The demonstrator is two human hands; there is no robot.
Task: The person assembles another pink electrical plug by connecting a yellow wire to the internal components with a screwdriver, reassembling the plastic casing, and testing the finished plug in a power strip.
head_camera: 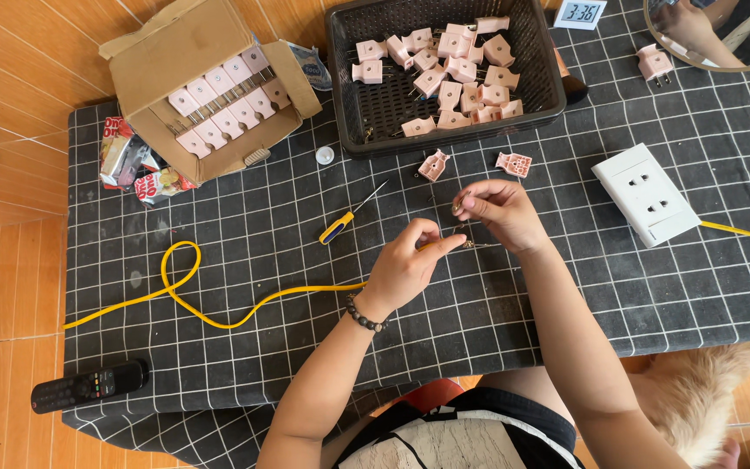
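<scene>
Showing a person seated on an orange tiled floor at a low table covered with a black cloth checked in thin white lines (566, 287), seen from above. Left hand (405, 265), wearing a dark beaded bracelet at the wrist, has thumb and forefinger pinched together on the end of a long yellow electrical cable (219, 311), which loops across the cloth to the left and runs off its edge. Right hand (496, 208), just beside the left and slightly above it on the table, has its fingertips closed on a small metal part (459, 207) too small to identify; whether this part touches the cable end cannot be told. Two opened pale pink plastic plug shells (433, 165) lie on the cloth just beyond the hands, below a black plastic mesh basket (349, 69) heaped with similar pink plug pieces. A small screwdriver with a yellow and blue handle (340, 227) lies left of the hands, and a small white round cap (325, 155) lies near the basket. An open brown cardboard box (175, 52) at upper left holds rows of assembled pink plugs. A white rectangular socket block (646, 193) rests at right, and a black remote control (88, 385) lies at the lower left corner.
</scene>
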